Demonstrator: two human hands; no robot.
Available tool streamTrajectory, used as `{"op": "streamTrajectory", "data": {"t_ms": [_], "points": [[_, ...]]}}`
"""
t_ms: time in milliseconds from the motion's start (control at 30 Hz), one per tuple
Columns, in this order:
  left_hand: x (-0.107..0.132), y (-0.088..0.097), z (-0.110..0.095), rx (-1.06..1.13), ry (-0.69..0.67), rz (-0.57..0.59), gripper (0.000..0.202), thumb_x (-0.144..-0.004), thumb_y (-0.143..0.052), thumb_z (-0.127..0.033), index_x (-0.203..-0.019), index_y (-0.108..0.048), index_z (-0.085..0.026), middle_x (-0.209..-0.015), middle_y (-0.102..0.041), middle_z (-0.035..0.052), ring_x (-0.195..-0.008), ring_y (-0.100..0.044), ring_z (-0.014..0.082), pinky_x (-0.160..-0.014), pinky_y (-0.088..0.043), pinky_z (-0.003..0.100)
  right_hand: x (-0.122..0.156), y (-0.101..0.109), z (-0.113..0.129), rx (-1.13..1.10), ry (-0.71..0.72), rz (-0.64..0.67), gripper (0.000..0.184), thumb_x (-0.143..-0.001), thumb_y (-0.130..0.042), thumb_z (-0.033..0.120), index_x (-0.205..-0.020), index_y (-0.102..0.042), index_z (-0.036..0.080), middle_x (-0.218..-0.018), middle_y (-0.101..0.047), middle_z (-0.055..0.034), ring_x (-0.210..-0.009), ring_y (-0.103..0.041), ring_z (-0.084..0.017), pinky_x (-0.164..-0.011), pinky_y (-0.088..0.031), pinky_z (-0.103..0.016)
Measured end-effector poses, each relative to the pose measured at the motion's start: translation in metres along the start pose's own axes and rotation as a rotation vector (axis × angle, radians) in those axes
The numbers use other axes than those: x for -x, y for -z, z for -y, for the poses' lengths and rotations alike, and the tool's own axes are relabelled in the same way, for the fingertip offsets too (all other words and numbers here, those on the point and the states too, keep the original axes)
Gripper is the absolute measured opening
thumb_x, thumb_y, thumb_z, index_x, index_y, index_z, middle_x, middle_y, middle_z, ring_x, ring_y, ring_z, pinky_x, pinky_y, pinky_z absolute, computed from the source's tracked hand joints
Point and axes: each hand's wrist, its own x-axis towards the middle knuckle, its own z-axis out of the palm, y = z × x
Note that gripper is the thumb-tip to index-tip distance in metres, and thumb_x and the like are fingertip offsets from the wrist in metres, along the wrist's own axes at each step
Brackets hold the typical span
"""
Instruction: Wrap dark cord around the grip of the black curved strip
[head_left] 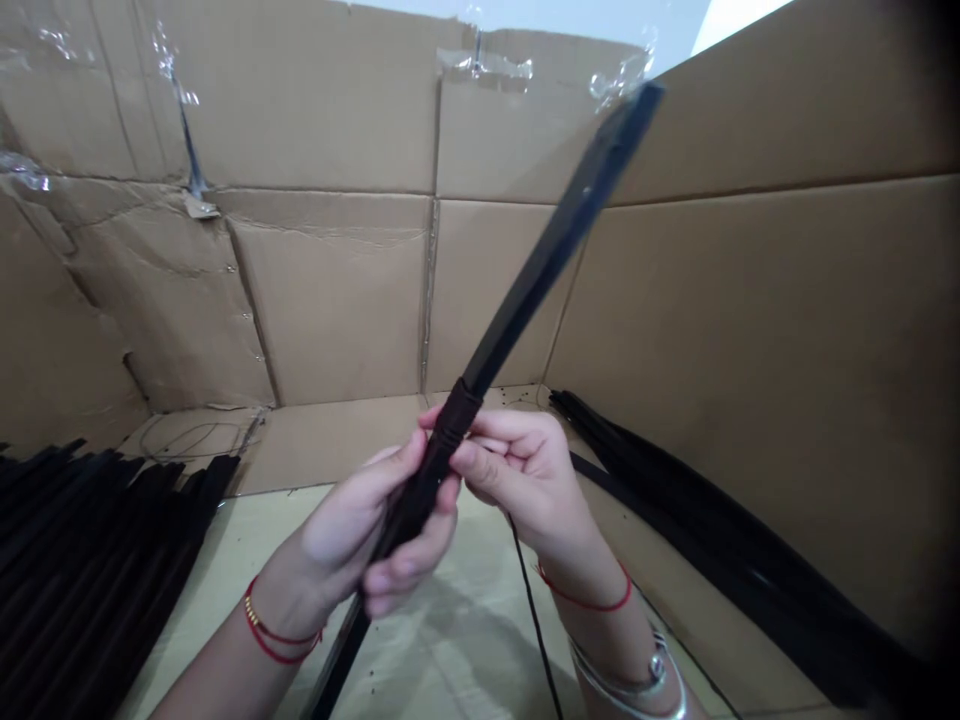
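Observation:
A long, flat black strip [555,250] slants across the middle of the head view, its far end up at the right. Dark brown cord [459,408] is wound in tight turns around its middle. My left hand [390,530] is closed around the strip just below these turns, thumb on top. At the windings, my right hand [517,465] is closed, thumb and forefinger pinched beside the strip. From under the right hand, a loose length of dark cord [532,610] hangs towards the bottom edge. The exact grip of the right fingertips is partly hidden.
Many similar dark strips [97,560] lie side by side at the left. A long black bundle [705,510] rests along the right cardboard wall [772,330]. Taped cardboard [322,290] stands at the back. Thin loose cord [187,435] lies on the pale work surface's far left edge.

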Motion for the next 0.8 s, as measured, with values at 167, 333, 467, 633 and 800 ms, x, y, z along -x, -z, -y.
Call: {"op": "streamTrajectory", "data": {"t_ms": [167,333,467,633,800], "points": [[-0.007,-0.005,0.004,-0.626,-0.304,-0.571,0.037,-0.095,-0.042,-0.054,-0.101,-0.050,-0.019,-0.073,-0.057,-0.0007,-0.059,-0.053,0.0071,-0.054,-0.042,0.016,-0.005,-0.011,-0.003,0.042,0.017,-0.229,0.019,-0.078,-0.075,0.026,-0.092,-0.075,0.013,-0.056,-0.056,0.0015,-0.042,-0.052,-0.010,-0.039,-0.046,-0.021],[-0.003,-0.012,-0.002,-0.522,-0.279,-0.472,0.031,-0.097,-0.042,-0.048,-0.106,-0.051,-0.018,-0.063,-0.047,-0.0050,-0.046,-0.040,0.0052,-0.042,-0.034,0.016,-0.005,-0.002,0.004,0.043,-0.079,-0.133,0.015,-0.085,-0.069,0.025,-0.093,-0.075,0.013,-0.048,-0.024,0.0090,-0.038,-0.016,-0.001,-0.032,-0.015,-0.013],[0.005,-0.009,-0.006,-0.245,-0.187,-0.270,0.026,-0.098,-0.042,-0.043,-0.105,-0.050,-0.020,-0.059,-0.046,-0.0056,-0.041,-0.037,0.0039,-0.038,-0.033,0.012,0.002,0.007,0.012,-0.074,-0.175,0.057,0.021,-0.085,-0.070,0.028,-0.100,-0.074,0.013,-0.050,-0.026,0.0085,-0.041,-0.013,-0.001,-0.036,-0.008,-0.014],[0.005,-0.003,-0.005,-0.047,-0.050,0.015,0.042,-0.097,-0.030,-0.055,-0.087,-0.050,-0.019,-0.050,-0.042,-0.0060,-0.033,-0.029,0.0051,-0.033,-0.031,0.016,0.003,-0.004,0.004,-0.121,-0.129,0.019,0.028,-0.079,-0.075,0.033,-0.098,-0.074,0.013,-0.054,-0.052,0.0016,-0.042,-0.025,-0.002,-0.036,-0.015,-0.016],[0.000,-0.009,-0.004,-0.840,-0.334,-0.570,0.030,-0.093,-0.053,-0.047,-0.103,-0.058,-0.019,-0.067,-0.051,-0.0023,-0.058,-0.044,0.0068,-0.053,-0.035,0.015,-0.005,-0.011,-0.008,-0.061,-0.063,-0.168,0.019,-0.079,-0.075,0.031,-0.082,-0.072,0.012,-0.049,-0.036,0.0073,-0.039,-0.019,-0.002,-0.034,-0.017,-0.016]]}}
